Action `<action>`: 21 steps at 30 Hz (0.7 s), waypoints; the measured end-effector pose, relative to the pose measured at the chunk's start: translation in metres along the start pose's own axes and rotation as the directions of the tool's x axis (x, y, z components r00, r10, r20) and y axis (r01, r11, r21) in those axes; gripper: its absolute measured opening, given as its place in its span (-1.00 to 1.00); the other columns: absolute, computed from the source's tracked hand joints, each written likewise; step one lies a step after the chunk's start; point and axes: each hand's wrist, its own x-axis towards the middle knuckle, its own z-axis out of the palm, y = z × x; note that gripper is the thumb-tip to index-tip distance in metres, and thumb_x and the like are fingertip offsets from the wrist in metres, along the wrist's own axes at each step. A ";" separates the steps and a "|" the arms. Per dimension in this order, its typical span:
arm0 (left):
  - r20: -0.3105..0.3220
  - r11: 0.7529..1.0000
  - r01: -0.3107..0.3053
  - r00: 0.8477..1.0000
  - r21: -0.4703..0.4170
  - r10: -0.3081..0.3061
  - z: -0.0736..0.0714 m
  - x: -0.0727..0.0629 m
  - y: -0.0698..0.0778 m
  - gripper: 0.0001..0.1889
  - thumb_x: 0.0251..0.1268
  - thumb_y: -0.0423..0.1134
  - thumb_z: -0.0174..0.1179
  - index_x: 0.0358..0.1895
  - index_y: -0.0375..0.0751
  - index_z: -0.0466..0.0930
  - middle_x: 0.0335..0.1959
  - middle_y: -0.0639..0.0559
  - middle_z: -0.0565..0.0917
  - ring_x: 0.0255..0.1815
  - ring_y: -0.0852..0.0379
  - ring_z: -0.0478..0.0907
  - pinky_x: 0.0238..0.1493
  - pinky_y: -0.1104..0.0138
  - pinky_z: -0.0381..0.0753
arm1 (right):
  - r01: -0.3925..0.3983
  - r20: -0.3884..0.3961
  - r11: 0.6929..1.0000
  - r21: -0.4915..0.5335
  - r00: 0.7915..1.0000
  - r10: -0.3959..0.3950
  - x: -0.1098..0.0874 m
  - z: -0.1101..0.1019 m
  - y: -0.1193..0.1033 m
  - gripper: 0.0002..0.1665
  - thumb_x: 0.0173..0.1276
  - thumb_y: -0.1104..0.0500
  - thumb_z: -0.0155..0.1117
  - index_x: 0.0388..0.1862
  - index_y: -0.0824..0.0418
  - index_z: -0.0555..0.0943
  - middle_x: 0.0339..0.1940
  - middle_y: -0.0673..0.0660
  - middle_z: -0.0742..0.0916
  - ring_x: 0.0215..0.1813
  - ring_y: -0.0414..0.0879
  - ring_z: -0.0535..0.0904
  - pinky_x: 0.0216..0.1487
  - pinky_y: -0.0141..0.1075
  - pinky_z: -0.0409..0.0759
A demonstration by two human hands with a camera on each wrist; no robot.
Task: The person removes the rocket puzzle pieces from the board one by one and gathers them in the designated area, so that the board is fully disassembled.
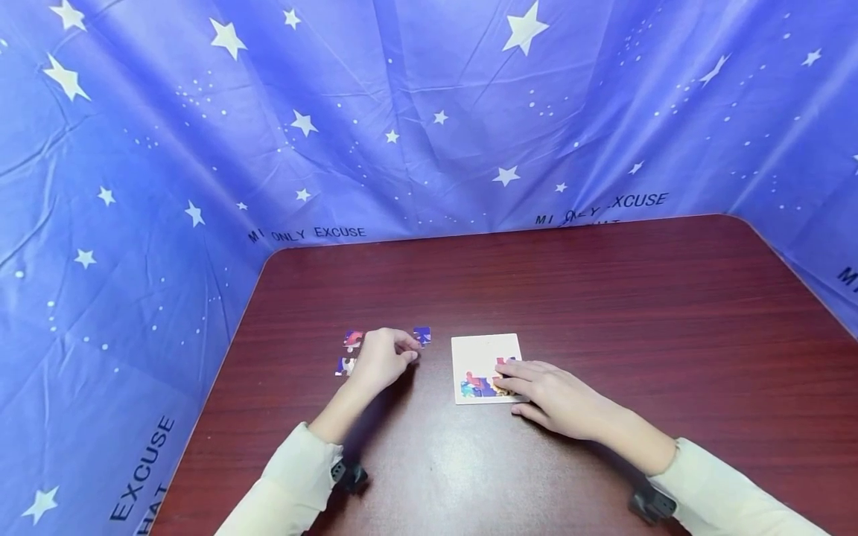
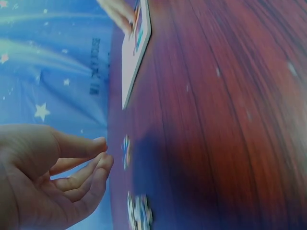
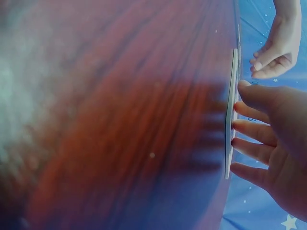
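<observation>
A white square puzzle board (image 1: 485,348) lies on the table with several coloured jigsaw pieces (image 1: 477,385) along its lower part. My right hand (image 1: 559,398) rests its spread fingertips on the board's right side, covering some of the pieces. To the left, my left hand (image 1: 385,361) hovers over the table, fingers loosely bent and thumb near the fingertips. In the left wrist view nothing shows between the fingers of that hand (image 2: 57,177). A loose blue jigsaw piece (image 1: 422,335) lies just beyond its fingertips. More loose pieces (image 1: 345,365) lie left of the hand, partly hidden by it.
The dark red wooden table (image 1: 603,298) reaches back to a blue curtain (image 1: 415,89) with white stars, which also hangs along both sides. Dark wrist cameras (image 1: 350,475) sit at both cuffs.
</observation>
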 end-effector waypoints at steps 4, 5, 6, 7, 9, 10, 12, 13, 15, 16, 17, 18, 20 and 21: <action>0.051 0.999 -0.039 0.998 -0.006 0.040 0.010 0.005 0.012 -0.96 0.10 -0.39 0.32 -0.38 -0.20 0.74 -0.48 0.00 0.76 -0.47 0.25 0.61 -0.34 0.40 0.59 | -0.004 0.000 1.000 -0.003 1.000 0.004 0.000 0.000 0.000 -0.51 0.23 0.09 0.35 0.13 0.20 0.61 0.23 0.15 0.64 0.29 0.05 0.55 0.24 -0.03 0.51; 0.063 0.999 -0.049 0.997 -0.010 0.050 0.013 0.006 0.015 -0.96 0.11 -0.38 0.31 -0.38 -0.20 0.74 -0.47 0.00 0.76 -0.48 0.26 0.60 -0.35 0.42 0.58 | -0.002 -0.004 1.000 -0.004 1.000 0.002 0.000 0.000 0.000 -0.51 0.22 0.10 0.35 0.13 0.21 0.61 0.23 0.15 0.65 0.28 0.05 0.55 0.23 -0.02 0.52; 0.076 0.998 -0.058 0.995 -0.015 0.059 0.016 0.007 0.019 -0.96 0.11 -0.38 0.31 -0.37 -0.20 0.74 -0.47 0.00 0.76 -0.48 0.27 0.59 -0.36 0.43 0.57 | -0.002 -0.008 1.000 -0.005 1.000 0.002 0.000 0.000 0.000 -0.51 0.21 0.10 0.36 0.12 0.21 0.61 0.22 0.15 0.65 0.27 0.06 0.55 0.23 -0.02 0.51; 0.087 0.998 -0.067 0.994 -0.021 0.068 0.018 0.008 0.022 -0.96 0.11 -0.38 0.31 -0.37 -0.21 0.74 -0.47 -0.01 0.76 -0.48 0.28 0.58 -0.36 0.45 0.56 | -0.001 -0.010 1.000 -0.006 1.000 0.001 -0.001 0.000 0.000 -0.51 0.21 0.10 0.36 0.12 0.21 0.61 0.21 0.15 0.66 0.27 0.06 0.56 0.23 -0.02 0.51; 0.111 0.995 -0.095 0.989 -0.026 0.098 0.024 0.011 0.027 -0.95 0.11 -0.38 0.31 -0.36 -0.23 0.74 -0.47 -0.02 0.75 -0.49 0.28 0.56 -0.37 0.47 0.55 | -0.002 -0.012 1.000 -0.005 1.000 0.002 -0.001 0.000 0.000 -0.51 0.21 0.10 0.36 0.12 0.21 0.61 0.21 0.15 0.66 0.27 0.06 0.56 0.23 -0.02 0.52; 0.122 0.994 -0.106 0.987 -0.024 0.108 0.027 0.013 0.030 -0.94 0.11 -0.37 0.31 -0.35 -0.23 0.73 -0.46 -0.01 0.75 -0.49 0.28 0.56 -0.38 0.48 0.54 | -0.005 -0.010 1.000 -0.005 1.000 0.005 -0.001 0.000 0.000 -0.51 0.21 0.10 0.36 0.12 0.21 0.61 0.21 0.15 0.66 0.27 0.06 0.56 0.23 -0.02 0.52; 0.146 0.993 -0.117 0.982 -0.014 0.118 0.033 0.015 0.036 -0.91 0.12 -0.36 0.30 -0.31 -0.23 0.73 -0.44 -0.01 0.75 -0.47 0.28 0.56 -0.36 0.50 0.53 | -0.011 -0.004 1.000 -0.005 1.000 0.011 -0.002 0.000 0.000 -0.51 0.23 0.09 0.35 0.13 0.21 0.60 0.22 0.15 0.65 0.28 0.05 0.55 0.24 -0.03 0.52; 0.158 0.992 -0.123 0.980 -0.014 0.123 0.036 0.016 0.038 -0.90 0.12 -0.36 0.30 -0.28 -0.24 0.73 -0.42 -0.02 0.75 -0.45 0.27 0.57 -0.36 0.50 0.53 | -0.014 0.000 1.000 -0.004 1.000 0.014 -0.003 0.000 0.000 -0.51 0.23 0.08 0.34 0.14 0.20 0.60 0.23 0.15 0.65 0.29 0.05 0.54 0.24 -0.03 0.52; 0.178 0.993 -0.121 0.977 -0.015 0.122 0.042 0.017 0.043 -0.86 0.12 -0.34 0.30 -0.23 -0.23 0.73 -0.38 -0.05 0.75 -0.41 0.23 0.60 -0.36 0.49 0.55 | -0.019 0.001 1.000 -0.002 1.000 0.019 -0.004 0.000 0.000 -0.51 0.24 0.08 0.34 0.14 0.20 0.60 0.24 0.16 0.64 0.30 0.06 0.54 0.24 -0.03 0.52; 0.187 0.993 -0.119 0.975 -0.011 0.119 0.044 0.017 0.046 -0.83 0.12 -0.33 0.31 -0.20 -0.22 0.73 -0.34 -0.06 0.75 -0.38 0.21 0.61 -0.35 0.49 0.55 | -0.020 0.000 1.000 -0.003 1.000 0.020 -0.004 0.000 0.000 -0.50 0.23 0.08 0.34 0.15 0.20 0.60 0.25 0.16 0.63 0.30 0.06 0.53 0.25 -0.03 0.51; 0.194 0.993 -0.116 0.974 -0.006 0.115 0.047 0.017 0.048 -0.81 0.12 -0.32 0.32 -0.17 -0.21 0.72 -0.30 -0.06 0.75 -0.34 0.19 0.62 -0.33 0.48 0.56 | -0.019 -0.004 1.000 -0.003 1.000 0.019 -0.005 0.000 0.000 -0.50 0.23 0.09 0.35 0.15 0.20 0.60 0.25 0.16 0.63 0.30 0.07 0.53 0.24 -0.02 0.52; 0.199 0.994 -0.113 0.974 -0.002 0.112 0.050 0.017 0.050 -0.79 0.11 -0.31 0.33 -0.15 -0.19 0.72 -0.26 -0.07 0.74 -0.31 0.17 0.64 -0.31 0.46 0.57 | -0.018 -0.009 1.000 -0.004 1.000 0.018 -0.006 0.000 0.000 -0.50 0.22 0.09 0.36 0.15 0.19 0.60 0.26 0.16 0.63 0.29 0.07 0.54 0.24 -0.03 0.52; 0.212 0.994 -0.110 0.971 0.007 0.106 0.055 0.017 0.054 -0.74 0.10 -0.29 0.34 -0.10 -0.18 0.71 -0.17 -0.09 0.72 -0.24 0.13 0.66 -0.26 0.43 0.60 | -0.011 -0.023 1.000 -0.005 1.000 0.011 -0.008 -0.001 0.000 -0.48 0.20 0.10 0.38 0.15 0.19 0.60 0.26 0.16 0.63 0.29 0.07 0.54 0.23 -0.04 0.52; 0.219 0.993 -0.113 0.970 0.019 0.106 0.057 0.017 0.056 -0.72 0.09 -0.28 0.35 -0.07 -0.17 0.70 -0.12 -0.09 0.71 -0.20 0.12 0.66 -0.22 0.42 0.61 | -0.007 -0.030 1.000 -0.005 1.000 0.007 -0.009 -0.001 0.000 -0.47 0.19 0.11 0.38 0.16 0.19 0.59 0.26 0.16 0.62 0.28 0.07 0.54 0.23 -0.05 0.52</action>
